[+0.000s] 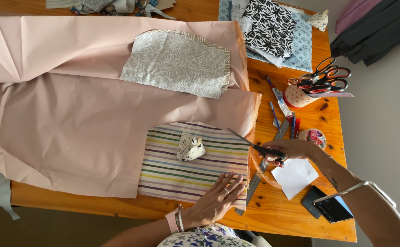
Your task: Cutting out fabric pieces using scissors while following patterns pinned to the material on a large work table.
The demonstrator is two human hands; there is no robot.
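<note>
A rainbow-striped fabric piece lies on pink fabric spread over a wooden table. My left hand presses flat on the striped piece's near right corner, fingers apart. My right hand grips black-handled scissors, whose blades point left over the right edge of the striped piece and the pink fabric. A small patterned fabric weight rests on the stripes.
A grey leaf-print fabric piece lies further back. A metal ruler, white paper, a phone, pens, a pin tin, a cup of scissors and folded prints crowd the table's right side.
</note>
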